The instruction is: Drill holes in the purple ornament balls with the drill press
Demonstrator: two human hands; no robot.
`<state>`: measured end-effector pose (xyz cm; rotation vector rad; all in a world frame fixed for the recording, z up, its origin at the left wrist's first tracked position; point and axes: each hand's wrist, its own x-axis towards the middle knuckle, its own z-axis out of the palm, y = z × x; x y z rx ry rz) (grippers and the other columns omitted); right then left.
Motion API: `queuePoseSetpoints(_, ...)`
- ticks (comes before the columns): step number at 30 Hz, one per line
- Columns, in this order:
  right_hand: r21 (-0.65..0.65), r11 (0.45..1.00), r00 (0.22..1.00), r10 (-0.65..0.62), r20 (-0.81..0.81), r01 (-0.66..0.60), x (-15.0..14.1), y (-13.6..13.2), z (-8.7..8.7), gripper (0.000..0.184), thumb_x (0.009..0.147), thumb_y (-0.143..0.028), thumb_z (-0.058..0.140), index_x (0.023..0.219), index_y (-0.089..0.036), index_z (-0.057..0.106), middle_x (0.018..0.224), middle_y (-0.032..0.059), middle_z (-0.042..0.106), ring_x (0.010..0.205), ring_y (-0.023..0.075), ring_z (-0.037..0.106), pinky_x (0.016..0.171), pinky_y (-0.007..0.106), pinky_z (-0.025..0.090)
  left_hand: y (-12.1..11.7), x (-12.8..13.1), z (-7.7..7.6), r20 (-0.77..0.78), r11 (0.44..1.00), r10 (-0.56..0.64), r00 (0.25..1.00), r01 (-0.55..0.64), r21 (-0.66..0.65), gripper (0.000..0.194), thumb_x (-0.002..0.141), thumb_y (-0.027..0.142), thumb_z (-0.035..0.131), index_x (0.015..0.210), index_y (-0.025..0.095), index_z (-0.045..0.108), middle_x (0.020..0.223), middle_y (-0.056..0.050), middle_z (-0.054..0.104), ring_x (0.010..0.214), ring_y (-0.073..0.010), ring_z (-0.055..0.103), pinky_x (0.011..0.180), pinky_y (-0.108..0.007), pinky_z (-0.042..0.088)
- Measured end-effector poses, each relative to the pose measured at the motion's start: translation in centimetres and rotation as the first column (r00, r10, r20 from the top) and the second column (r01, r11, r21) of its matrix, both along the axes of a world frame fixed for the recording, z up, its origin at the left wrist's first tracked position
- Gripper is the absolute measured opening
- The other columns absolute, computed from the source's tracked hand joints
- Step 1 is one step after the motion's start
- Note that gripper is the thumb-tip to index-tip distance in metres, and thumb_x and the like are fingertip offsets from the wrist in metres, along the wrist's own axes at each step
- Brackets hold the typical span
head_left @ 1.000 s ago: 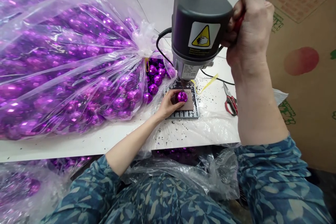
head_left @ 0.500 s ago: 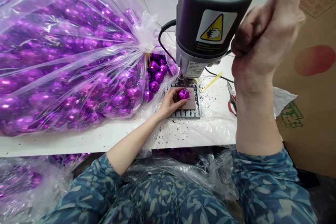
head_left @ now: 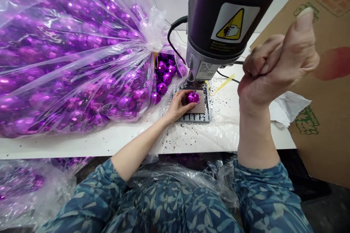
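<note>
My left hand holds a small faceted purple ball on a brown pad atop the slotted metal base plate of a bench drill. The drill's dark grey head, with a yellow warning sticker, hangs directly above the ball. My right hand is raised to the right of the drill head, fingers curled into a fist with the thumb up, wrapped around the feed handle, which is hidden inside the hand.
A big clear plastic bag stuffed with purple balls lies on the white table to the left, its mouth open by the drill. Dark drill chips litter the table. A cardboard box stands at the right. More bagged balls sit below.
My right hand has swung down and to the right, pulling the handle. The view has moved closer to the drill. The left hand keeps the ball in place; the scissors are now hidden.
</note>
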<state>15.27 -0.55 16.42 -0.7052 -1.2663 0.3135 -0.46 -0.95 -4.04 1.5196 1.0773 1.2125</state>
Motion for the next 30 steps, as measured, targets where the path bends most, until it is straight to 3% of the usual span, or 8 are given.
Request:
queuePoseSetpoints(3, 0.173, 0.983, 0.98, -0.029, -0.198, 0.064, -0.6, -0.2, -0.2, 0.059, 0.099, -0.042, 0.058, 0.047, -0.021, 0.039, 0.043, -0.0073, 0.013, 0.037, -0.0004, 0.027, 0.052, 0.023, 0.034, 0.0, 0.0, -0.1, -0.008, 1.0, 0.004, 1.0, -0.004, 0.001, 0.055, 0.08, 0.041, 0.092, 0.128, 0.023, 0.072, 0.134, -0.013, 0.07, 0.133, -0.0335, 0.061, 0.118, -0.051, 0.047)
queuePoseSetpoints(6, 0.218, 0.976, 0.983, 0.018, -0.184, 0.023, -0.6, -0.1, -0.9, 0.062, 0.095, -0.047, 0.065, 0.045, -0.022, 0.038, 0.042, -0.0068, 0.016, 0.036, 0.0021, 0.028, 0.045, 0.025, 0.022, 0.0, -0.1, -0.1, -0.03, 1.0, 0.006, 1.0, -0.005, 0.027, 0.054, 0.082, 0.042, 0.091, 0.128, 0.023, 0.072, 0.132, -0.012, 0.071, 0.131, -0.0334, 0.061, 0.117, -0.049, 0.047)
queuePoseSetpoints(11, 0.311, 0.95, 0.981, 0.089, -0.175, -0.031, 0.0, 0.4, -2.3, 0.081, 0.092, -0.052, 0.069, 0.045, -0.022, 0.01, 0.04, -0.0054, 0.01, 0.033, 0.0038, 0.022, 0.04, 0.029, 0.011, 0.0, -0.2, -0.1, -0.072, 0.999, -0.01, 0.997, 0.014, 0.052, 0.056, 0.084, 0.044, 0.089, 0.131, 0.022, 0.069, 0.134, -0.013, 0.07, 0.131, -0.033, 0.061, 0.115, -0.051, 0.049)
queuePoseSetpoints(16, 0.385, 0.922, 0.971, 0.13, -0.202, -0.043, 0.0, 0.9, -3.1, 0.082, 0.094, -0.044, 0.071, 0.05, -0.02, 0.005, 0.04, -0.0061, 0.009, 0.034, 0.0021, 0.018, 0.04, 0.028, 0.008, 0.0, -0.2, -0.4, -0.072, 0.998, -0.016, 0.997, 0.021, 0.065, 0.056, 0.085, 0.046, 0.089, 0.132, 0.023, 0.068, 0.135, -0.013, 0.069, 0.131, -0.0323, 0.061, 0.116, -0.052, 0.05)
queuePoseSetpoints(22, 0.508, 0.857, 0.978, 0.172, -0.121, -0.088, 0.1, 1.3, -3.6, 0.074, 0.098, -0.027, 0.063, 0.053, -0.018, 0.005, 0.04, -0.0066, 0.007, 0.033, -0.0008, 0.019, 0.038, 0.021, 0.01, 0.2, -0.1, -0.8, -0.059, 0.998, -0.009, 0.998, 0.013, 0.058, 0.056, 0.084, 0.044, 0.09, 0.132, 0.024, 0.069, 0.135, -0.013, 0.069, 0.131, -0.0325, 0.061, 0.118, -0.054, 0.048)
queuePoseSetpoints(30, 0.538, 0.842, 0.978, 0.144, -0.152, -0.04, 0.2, 1.3, -4.6, 0.079, 0.094, -0.033, 0.069, 0.054, -0.017, 0.003, 0.041, -0.006, 0.002, 0.035, -0.0001, 0.013, 0.037, 0.022, 0.011, 0.1, -0.1, -0.7, -0.029, 0.999, -0.019, 0.999, 0.02, 0.048, 0.057, 0.084, 0.045, 0.09, 0.132, 0.024, 0.069, 0.135, -0.013, 0.068, 0.131, -0.032, 0.062, 0.118, -0.053, 0.049)
